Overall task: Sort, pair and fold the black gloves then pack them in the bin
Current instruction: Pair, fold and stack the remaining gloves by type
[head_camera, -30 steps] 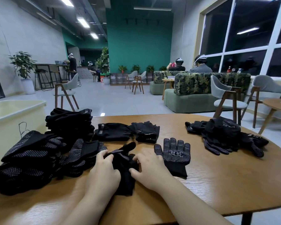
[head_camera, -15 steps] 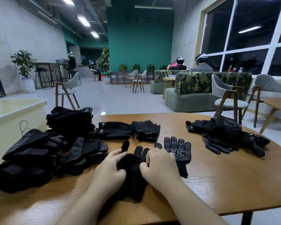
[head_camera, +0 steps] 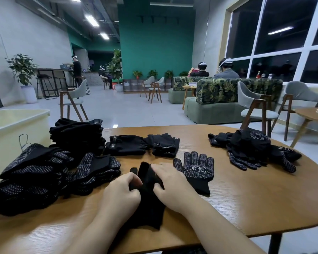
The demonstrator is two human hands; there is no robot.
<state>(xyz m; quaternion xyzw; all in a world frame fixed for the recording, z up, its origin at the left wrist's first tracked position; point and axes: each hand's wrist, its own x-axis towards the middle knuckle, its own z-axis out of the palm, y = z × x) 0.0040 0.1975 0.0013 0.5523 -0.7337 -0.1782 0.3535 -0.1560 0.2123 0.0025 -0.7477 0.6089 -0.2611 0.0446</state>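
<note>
Plain black glove [head_camera: 147, 197] lying near the front edge of the wooden counter [head_camera: 246, 208], cuff toward the person, worked by both hands. The left hand [head_camera: 119, 195] has its fingers curled, pinching the glove's left edge; the right hand [head_camera: 171, 184] lies over the glove's right side, fingers bent onto the fabric, probably to steady it while it is squared for folding. Just right of it a dotted glove [head_camera: 195, 171] lies flat, palm up, apparently set aside for pairing. Folded dotted pairs [head_camera: 35, 176] are stacked at the left beside the pale bin [head_camera: 17, 125], presumably staged for packing; an unsorted heap [head_camera: 253, 151] waits at the far right. Compared with half a second earlier, the glove's fingers, then spread flat, now appear gathered under the hands
</note>
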